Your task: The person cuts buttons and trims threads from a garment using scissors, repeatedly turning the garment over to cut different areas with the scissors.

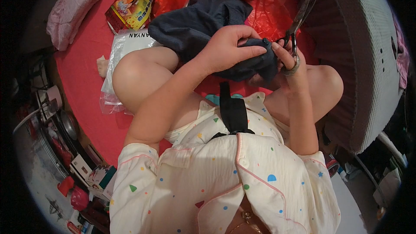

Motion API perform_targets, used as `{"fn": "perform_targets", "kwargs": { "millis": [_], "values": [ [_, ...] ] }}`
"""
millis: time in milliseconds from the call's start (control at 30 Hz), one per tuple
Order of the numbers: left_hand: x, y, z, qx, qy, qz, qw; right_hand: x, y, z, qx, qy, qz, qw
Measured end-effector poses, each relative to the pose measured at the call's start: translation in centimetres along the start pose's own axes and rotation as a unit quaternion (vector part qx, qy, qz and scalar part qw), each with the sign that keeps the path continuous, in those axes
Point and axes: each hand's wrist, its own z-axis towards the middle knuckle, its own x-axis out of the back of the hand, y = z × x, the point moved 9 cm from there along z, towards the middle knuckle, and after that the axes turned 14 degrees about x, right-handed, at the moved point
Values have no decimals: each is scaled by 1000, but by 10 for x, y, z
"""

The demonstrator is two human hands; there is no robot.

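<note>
A dark navy cloth garment (195, 24) is bunched over my lap and the bed in front of me. My left hand (229, 48) is closed on its near edge, thumb and fingers pinching the fabric. A small round dark button-like piece (265, 41) shows at that edge, between both hands. My right hand (289, 58) has a pair of scissors (299, 21) hooked on its fingers, blades pointing up and away, slightly parted. The right thumb and fingertips also touch the cloth beside the round piece. Part of the right fingers is hidden behind fabric and handles.
I sit cross-legged on a red sheet (84, 99). Ahead lie a red plastic bag (273, 11), a yellow printed packet (136, 4) and a clear plastic bag (113, 84). A pink pillow (73, 11) is far left; a grey ribbed padded edge (359, 60) rises on the right.
</note>
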Motion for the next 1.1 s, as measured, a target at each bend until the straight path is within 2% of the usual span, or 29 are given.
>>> {"fn": "perform_targets", "kwargs": {
  "millis": [33,67,167,300,367,400,467,533,600,700,1100],
  "values": [
    [-3,0,-1,0,-1,0,1000,2,-15,3,81,-11,-115,990],
    [-3,-1,-2,1,19,-3,1000,5,-15,5,82,-11,-116,990],
    [3,-4,-2,5,54,-3,999,8,-40,8,190,-8,-219,957],
    [14,-9,2,3,103,17,995,2,-64,-9,182,-44,-290,939],
    [18,-7,1,-8,125,10,992,0,-56,-12,155,-164,-369,902],
    [22,-5,-1,-18,147,3,989,3,-59,-14,155,-164,-370,901],
    [24,-7,0,-10,150,-5,989,-4,-54,-24,122,-242,-467,842],
    [26,-6,-2,-3,153,-11,988,-3,-58,-31,142,-243,-481,830],
    [32,1,-8,-2,192,22,981,-10,-64,-36,129,-274,-567,766],
    [36,3,-10,-36,221,21,974,-6,-63,-39,129,-265,-600,744],
    [36,9,-16,-55,246,15,968,-11,-70,-40,147,-246,-654,700]
  ]
}}
